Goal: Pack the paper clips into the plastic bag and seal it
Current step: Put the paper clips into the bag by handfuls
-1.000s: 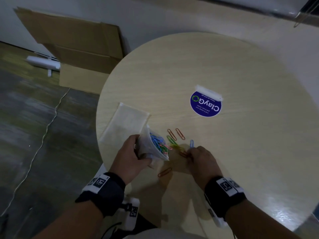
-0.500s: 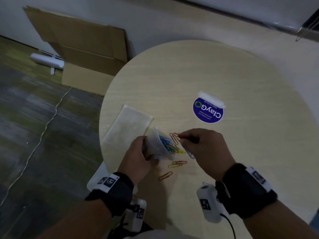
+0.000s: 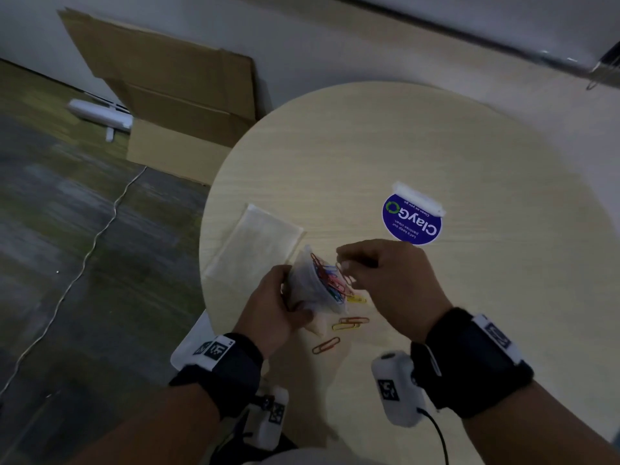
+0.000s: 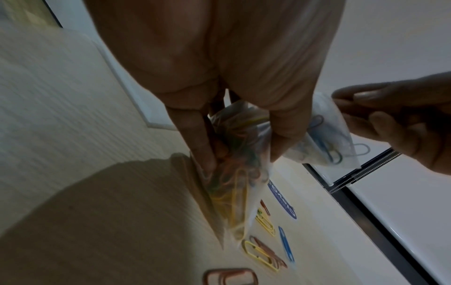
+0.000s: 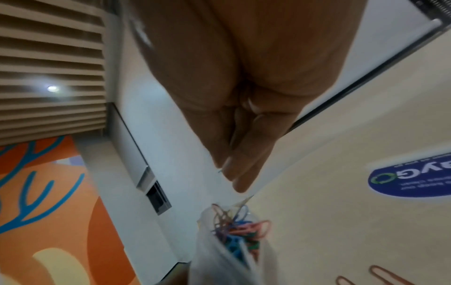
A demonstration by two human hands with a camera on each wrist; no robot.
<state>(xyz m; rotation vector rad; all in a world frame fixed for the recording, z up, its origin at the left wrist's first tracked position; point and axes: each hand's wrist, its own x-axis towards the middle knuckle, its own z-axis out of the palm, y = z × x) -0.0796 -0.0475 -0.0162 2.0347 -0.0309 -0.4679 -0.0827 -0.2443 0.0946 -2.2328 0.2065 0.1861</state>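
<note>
Grip: my left hand is clamped round the plastic bag, mouth up, just above the table; my right hand hovers at the mouth, fingertips pinched together, on what I cannot tell.
Risk, spill: the clips in the bag crowd the mouth, so tilting it could shed some.
Risk, seal: I judge a protruding clip would block it.
Count: one bag; five loose clips visible on the table; bagged ones too tangled to count.
</note>
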